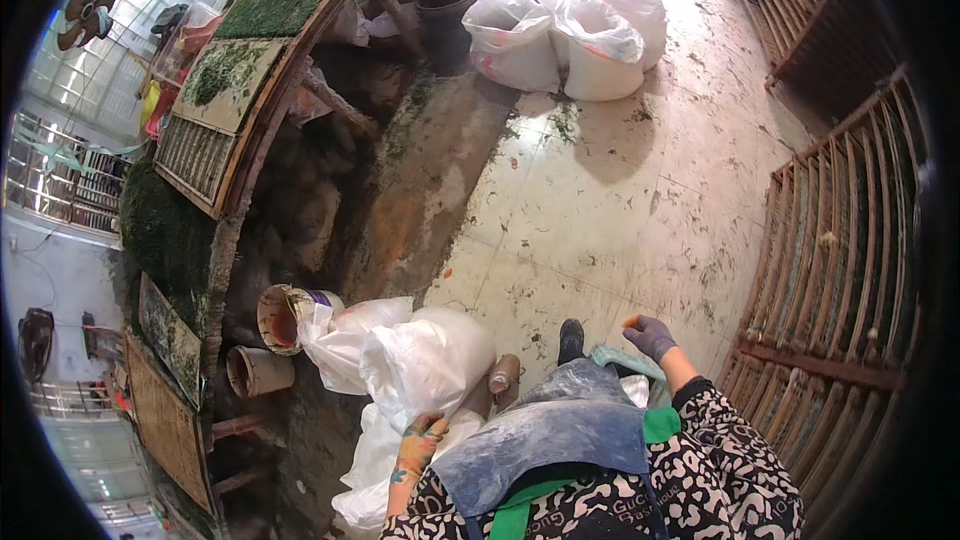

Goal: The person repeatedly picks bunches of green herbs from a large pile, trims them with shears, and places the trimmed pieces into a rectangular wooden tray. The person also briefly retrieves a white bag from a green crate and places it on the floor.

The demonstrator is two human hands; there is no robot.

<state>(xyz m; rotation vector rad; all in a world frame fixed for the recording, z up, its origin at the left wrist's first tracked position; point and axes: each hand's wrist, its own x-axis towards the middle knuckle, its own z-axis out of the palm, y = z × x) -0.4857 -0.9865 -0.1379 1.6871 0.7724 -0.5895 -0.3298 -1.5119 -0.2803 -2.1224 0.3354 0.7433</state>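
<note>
My left hand (421,442), in a worn orange-and-grey glove, hangs with loosely bent fingers beside a white woven sack (425,355). In this view it overlaps the sack's edge; whether it touches cannot be made out. My right hand (653,338), in a grey glove with orange at the fingertips, is held out to the right over the pale floor, with nothing visible in it. Below my front hangs a blue, white-smeared apron (550,430). One dark shoe (571,340) shows ahead of it. A brown bottle-like object (505,374) stands beside the sack.
A long bench with dark green plant matter (165,225) and framed screens (245,70) runs along the left. Buckets (262,372) lie under it. Several open white sacks (600,40) stand ahead. Slatted wooden racks (825,250) line the right. Green scraps litter the tiled floor (580,210).
</note>
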